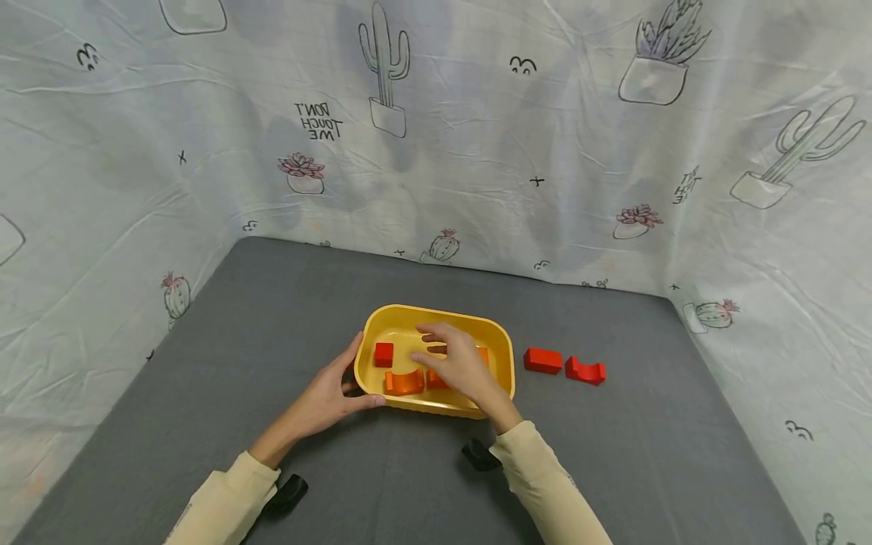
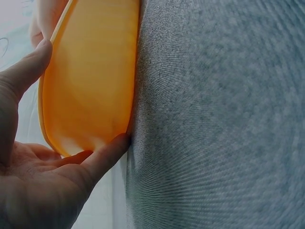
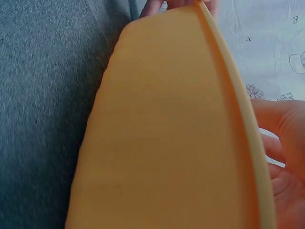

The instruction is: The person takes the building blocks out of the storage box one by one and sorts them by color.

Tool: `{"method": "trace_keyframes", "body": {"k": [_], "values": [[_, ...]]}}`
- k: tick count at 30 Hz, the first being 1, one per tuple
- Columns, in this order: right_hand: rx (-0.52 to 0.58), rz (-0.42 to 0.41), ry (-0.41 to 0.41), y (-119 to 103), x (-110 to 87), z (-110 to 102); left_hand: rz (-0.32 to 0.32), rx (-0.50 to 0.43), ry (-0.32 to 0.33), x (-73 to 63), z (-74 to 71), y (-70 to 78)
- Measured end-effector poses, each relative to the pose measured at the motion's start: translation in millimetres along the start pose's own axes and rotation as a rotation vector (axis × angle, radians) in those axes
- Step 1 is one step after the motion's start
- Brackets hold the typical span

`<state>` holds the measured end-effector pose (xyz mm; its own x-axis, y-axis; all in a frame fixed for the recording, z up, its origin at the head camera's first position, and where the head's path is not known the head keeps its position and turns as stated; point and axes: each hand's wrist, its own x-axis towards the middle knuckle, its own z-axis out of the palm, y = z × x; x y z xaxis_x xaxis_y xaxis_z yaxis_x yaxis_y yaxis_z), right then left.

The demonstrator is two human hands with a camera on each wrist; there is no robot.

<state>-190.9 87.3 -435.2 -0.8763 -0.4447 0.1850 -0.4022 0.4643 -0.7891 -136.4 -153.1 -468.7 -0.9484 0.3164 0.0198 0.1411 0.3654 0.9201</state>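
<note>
A yellow plastic tub (image 1: 402,322) stands on the grey table. My left hand (image 1: 334,395) holds its left end, thumb on the near rim and fingers along the side wall. In the left wrist view those fingers reach down the wall of the tub (image 2: 95,71). Over the tub's inside hovers my right hand (image 1: 455,362), fingers spread and loosely bent with nothing visible between them. Inside lie a red cube (image 1: 384,355), an orange arched block (image 1: 405,383) and a red-orange block (image 1: 436,381) partly under the right hand. Another orange block (image 1: 484,355) shows behind that hand.
Right of the tub, a red rectangular block (image 1: 543,361) and a red arched block (image 1: 586,371) lie on the grey tabletop (image 1: 647,424). White cloth (image 1: 450,182) printed with cacti hangs behind the table and along both sides.
</note>
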Motion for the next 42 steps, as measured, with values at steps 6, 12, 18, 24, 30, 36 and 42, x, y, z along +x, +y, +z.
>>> {"method": "trace_keyframes", "body": {"k": [6, 12, 18, 24, 30, 36, 42], "values": [[-0.004, 0.038, -0.054, -7.8, 6.8, 9.0, -0.009, 0.000, -0.005, 0.5, -0.3, -0.2], [-0.051, 0.052, -0.112, -17.3, 17.0, 18.7, -0.001, 0.007, -0.004, 0.0, -0.9, -1.1], [-0.071, 0.065, -0.132, -15.9, 23.2, 26.7, -0.002, 0.016, -0.008, 0.9, 1.0, -2.7], [-0.128, 0.086, -0.156, -9.8, 26.2, 33.5, -0.003, 0.014, -0.011, 1.0, 1.9, -2.5], [-0.252, 0.101, -0.176, -6.7, 29.9, 40.2, 0.003, -0.016, -0.013, 1.2, 2.3, -2.9], [-0.330, 0.082, -0.204, -13.0, 33.6, 48.1, 0.021, -0.013, 0.002, -2.0, -0.1, -3.3], [-0.343, 0.086, -0.208, -13.6, 34.2, 51.9, 0.023, 0.008, 0.000, -1.3, 0.2, -3.4]]}}
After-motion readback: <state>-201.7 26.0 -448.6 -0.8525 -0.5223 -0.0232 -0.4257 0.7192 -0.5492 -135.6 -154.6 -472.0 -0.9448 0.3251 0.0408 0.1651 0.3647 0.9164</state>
